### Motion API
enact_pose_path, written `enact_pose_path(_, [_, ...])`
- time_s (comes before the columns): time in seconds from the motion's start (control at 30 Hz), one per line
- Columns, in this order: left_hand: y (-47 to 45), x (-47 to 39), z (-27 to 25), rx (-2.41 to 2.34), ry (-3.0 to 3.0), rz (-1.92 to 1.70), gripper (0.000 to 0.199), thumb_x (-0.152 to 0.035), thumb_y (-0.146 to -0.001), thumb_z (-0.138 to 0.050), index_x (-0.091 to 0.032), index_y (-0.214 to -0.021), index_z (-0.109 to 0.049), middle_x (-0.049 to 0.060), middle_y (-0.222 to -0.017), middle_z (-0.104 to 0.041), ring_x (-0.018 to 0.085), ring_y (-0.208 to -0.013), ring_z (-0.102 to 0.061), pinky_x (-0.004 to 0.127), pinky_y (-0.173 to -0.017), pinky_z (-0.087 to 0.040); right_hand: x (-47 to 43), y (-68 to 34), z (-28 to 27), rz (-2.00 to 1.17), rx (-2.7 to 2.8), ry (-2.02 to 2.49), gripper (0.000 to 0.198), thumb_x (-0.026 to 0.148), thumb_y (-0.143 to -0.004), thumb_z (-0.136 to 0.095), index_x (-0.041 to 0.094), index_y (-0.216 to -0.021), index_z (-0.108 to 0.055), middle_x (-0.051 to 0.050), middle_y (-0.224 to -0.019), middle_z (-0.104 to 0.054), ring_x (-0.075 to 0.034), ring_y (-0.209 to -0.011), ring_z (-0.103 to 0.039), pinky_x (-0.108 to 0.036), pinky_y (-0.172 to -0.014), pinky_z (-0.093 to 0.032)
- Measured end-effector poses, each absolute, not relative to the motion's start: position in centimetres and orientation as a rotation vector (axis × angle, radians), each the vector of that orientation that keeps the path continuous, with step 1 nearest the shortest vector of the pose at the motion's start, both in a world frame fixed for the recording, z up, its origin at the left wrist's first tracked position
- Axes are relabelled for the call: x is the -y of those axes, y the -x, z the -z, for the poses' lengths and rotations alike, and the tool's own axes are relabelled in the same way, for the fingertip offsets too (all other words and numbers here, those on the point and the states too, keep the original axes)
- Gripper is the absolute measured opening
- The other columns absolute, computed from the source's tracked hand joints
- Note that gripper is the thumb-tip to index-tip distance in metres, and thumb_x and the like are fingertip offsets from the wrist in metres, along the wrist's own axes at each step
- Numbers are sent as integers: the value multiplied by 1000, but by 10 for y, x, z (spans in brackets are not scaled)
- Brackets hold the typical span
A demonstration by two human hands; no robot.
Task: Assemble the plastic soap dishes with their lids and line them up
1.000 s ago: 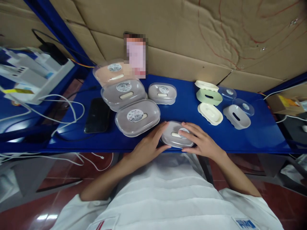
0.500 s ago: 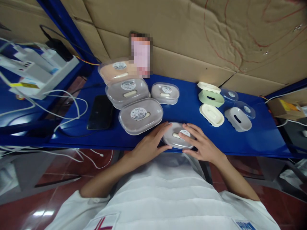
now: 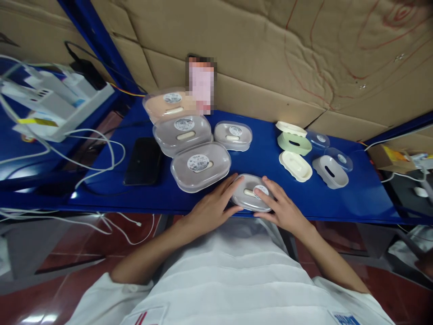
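At the table's front edge lies a small grey soap box (image 3: 248, 202) with a clear lid, a cream strip in its slot and a round white label. My left hand (image 3: 215, 204) grips its left end, thumb at the near side and fingers at the far side. My right hand (image 3: 286, 208) holds the right end, with one fingertip on the label (image 3: 260, 192). To the left of it sits a larger grey lidded soap box (image 3: 216, 174). Behind that are another grey one (image 3: 199, 141), a peach one (image 3: 155, 106) and a smaller grey one (image 3: 243, 143).
On the right lie a cream tray (image 3: 295, 166), a green slotted part (image 3: 294, 143), a grey slotted part (image 3: 331, 174) and clear lids (image 3: 341, 159). A black phone (image 3: 142, 161) and a white power strip (image 3: 86, 108) with cables are left. A blurred-out phone-like screen (image 3: 201, 85) leans against the cardboard (image 3: 250, 85).
The view has shifted slightly. Both hands stay around the small soap box, and the right fingers have shifted a little on its lid, near the label.
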State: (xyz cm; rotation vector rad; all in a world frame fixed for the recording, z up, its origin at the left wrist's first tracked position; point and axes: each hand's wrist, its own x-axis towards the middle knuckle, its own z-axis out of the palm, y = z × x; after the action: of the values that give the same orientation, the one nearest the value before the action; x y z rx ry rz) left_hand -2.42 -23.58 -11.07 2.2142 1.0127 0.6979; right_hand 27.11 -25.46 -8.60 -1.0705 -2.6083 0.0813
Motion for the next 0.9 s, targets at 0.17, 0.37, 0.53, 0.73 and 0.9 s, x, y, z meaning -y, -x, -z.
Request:
enact_pose_path(0.17, [24, 236, 109, -1044, -2240, -695, 72, -40, -112, -53, -29, -174, -18, 12, -178, -35, 27, -164, -36, 47, -131, -42, 255, -275, 94, 57, 2487, 1294, 93, 43, -101, -72, 35, -176, -18, -17, -179, -29, -41, -159, -42, -60, -120, -52])
enact_pose_path(0.37, [25, 237, 106, -1074, -2264, -642, 61, -38, -112, -52, -29, -170, -34, 9, -177, -37, 25, -162, -41, 44, -129, -46, 206, -282, 90, 241, 2205, 1800, 76, 58, -107, -54, 19, -170, -36, -26, -171, -40, -48, -146, -55, -64, -110, -56])
enact_pose_path(0.53, [26, 238, 108, -1090, -2312, -602, 51, -38, -113, -52, -29, -162, -47, 8, -176, -38, 26, -159, -45, 43, -126, -49, 135, -278, 80, 187, 2274, 1903, 84, 67, -107, -44, 13, -170, -31, -29, -175, -30, -49, -152, -47, -68, -118, -45])
enact_pose_path(0.73, [26, 237, 108, -1085, -2366, -592, 44, -38, -113, -52, -27, -155, -56, 8, -171, -46, 26, -156, -51, 44, -128, -47, 89, -305, 70, 166, 2122, 1862, 80, 57, -111, -36, 10, -173, -18, -28, -175, -33, -41, -160, -38, -61, -122, -41])
enact_pose_path(0.9, [26, 237, 109, -1076, -2398, -582, 42, -37, -113, -51, -27, -152, -59, 8, -170, -48, 27, -156, -50, 45, -128, -47, 100, -330, 59, 308, 2068, 2100, 53, 24, -105, -46, 6, -153, -57, -25, -141, -70, -42, -131, -64, -60, -114, -43])
